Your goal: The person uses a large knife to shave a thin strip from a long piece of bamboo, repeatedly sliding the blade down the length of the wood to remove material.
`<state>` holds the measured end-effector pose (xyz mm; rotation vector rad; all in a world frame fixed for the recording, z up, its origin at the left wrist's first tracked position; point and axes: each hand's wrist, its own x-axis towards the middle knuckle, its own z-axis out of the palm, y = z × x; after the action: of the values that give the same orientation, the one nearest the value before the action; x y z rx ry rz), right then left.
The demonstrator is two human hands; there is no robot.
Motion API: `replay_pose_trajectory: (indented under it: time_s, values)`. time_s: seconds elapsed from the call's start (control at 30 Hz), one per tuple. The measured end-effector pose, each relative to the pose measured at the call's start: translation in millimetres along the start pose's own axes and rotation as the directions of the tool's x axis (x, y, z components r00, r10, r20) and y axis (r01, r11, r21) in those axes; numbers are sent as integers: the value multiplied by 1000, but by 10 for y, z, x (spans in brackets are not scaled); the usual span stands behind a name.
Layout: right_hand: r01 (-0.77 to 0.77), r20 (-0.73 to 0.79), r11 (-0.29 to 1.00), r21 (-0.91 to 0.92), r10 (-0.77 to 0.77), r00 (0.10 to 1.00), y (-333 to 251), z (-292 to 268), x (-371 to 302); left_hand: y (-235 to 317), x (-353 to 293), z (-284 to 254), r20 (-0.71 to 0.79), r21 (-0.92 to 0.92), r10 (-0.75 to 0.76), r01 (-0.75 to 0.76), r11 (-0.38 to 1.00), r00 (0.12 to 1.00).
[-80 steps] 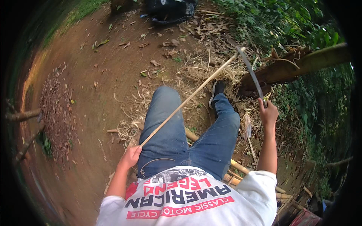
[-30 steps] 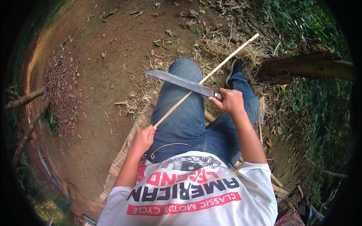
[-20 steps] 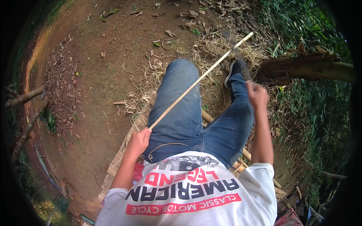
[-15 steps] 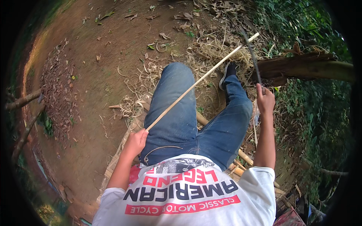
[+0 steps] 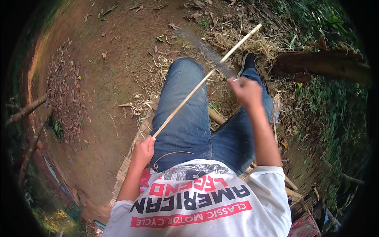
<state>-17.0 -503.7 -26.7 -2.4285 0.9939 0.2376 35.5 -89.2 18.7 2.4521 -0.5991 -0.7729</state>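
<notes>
One stick (image 5: 185,102) slanted over one thigh (image 5: 177,85), perhaps for support. The left hand (image 5: 143,149) was closed round its near end, apparently steadying it. The right hand (image 5: 249,93) was curled round one knife (image 5: 203,49), its blurred blade crossing the stick, likely to bring edge against wood. Shavings (image 5: 144,104) lay uncountable.

Compared with half a second ago, the right hand (image 5: 248,92) has swung inward to the left, and the knife (image 5: 209,54), now blurred, crosses the stick (image 5: 197,88) farther below its tip, its blade slanting more leftward.
</notes>
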Motion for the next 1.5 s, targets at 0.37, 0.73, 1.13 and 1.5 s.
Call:
replay_pose_trajectory:
  time_s: [0.37, 0.73, 1.13, 1.5]
  values:
    - [246, 144, 968, 57, -252, 957, -363, 1, -310, 149, 133, 22, 55, 40, 8, -10, 999, 998]
    - [86, -64, 988, -131, -95, 993, 230, -279, 331, 99, 142, -6, 24, 19, 13, -13, 1000, 1000]
    - [18, 9, 995, -103, -17, 1000, 348, -449, 567, 135, 135, -18, 64, 29, -28, 27, 999, 998]
    - [108, -17, 981, -162, -112, 994, 348, -485, 709, 126, 43, -31, 31, 96, -27, 24, 995, 999]
